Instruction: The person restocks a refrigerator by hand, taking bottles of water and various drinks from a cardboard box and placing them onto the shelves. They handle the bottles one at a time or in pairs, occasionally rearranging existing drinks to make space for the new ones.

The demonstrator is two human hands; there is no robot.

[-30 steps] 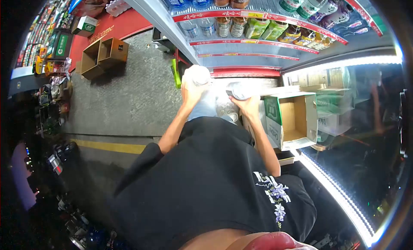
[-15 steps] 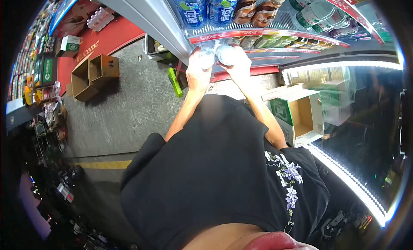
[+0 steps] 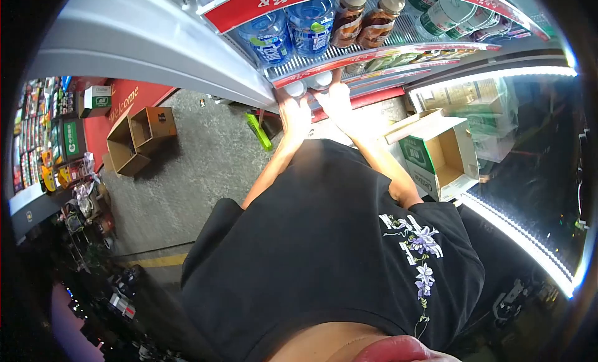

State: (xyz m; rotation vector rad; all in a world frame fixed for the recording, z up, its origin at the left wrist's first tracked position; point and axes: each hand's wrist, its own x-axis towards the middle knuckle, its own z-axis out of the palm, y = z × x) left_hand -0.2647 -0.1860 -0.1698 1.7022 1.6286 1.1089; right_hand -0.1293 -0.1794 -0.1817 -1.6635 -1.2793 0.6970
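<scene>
My left hand (image 3: 294,115) is closed around a bottle with a whitish cap (image 3: 296,89), at the front edge of a lower cooler shelf. Close beside it, my right hand (image 3: 337,105) grips a second bottle with a whitish cap (image 3: 321,80). Both bottles are seen from above, so their bodies and labels are mostly hidden by my hands and the shelf. On the shelf above stand two blue-labelled drink bottles (image 3: 309,35) and two brown drink bottles (image 3: 377,27). A red-and-white shelf strip (image 3: 311,69) runs just above my hands.
An open green-and-white carton (image 3: 453,169) stands to my right by the lit glass door (image 3: 529,144). On the floor at left lies an open brown cardboard box (image 3: 146,138). A bright green brush-like object (image 3: 259,131) is near the cooler's side frame (image 3: 187,57).
Both hands have moved in toward the lower shelf, with the two bottles now partly under the shelf strip. My view has tilted, so more of the upper shelf's red edge shows.
</scene>
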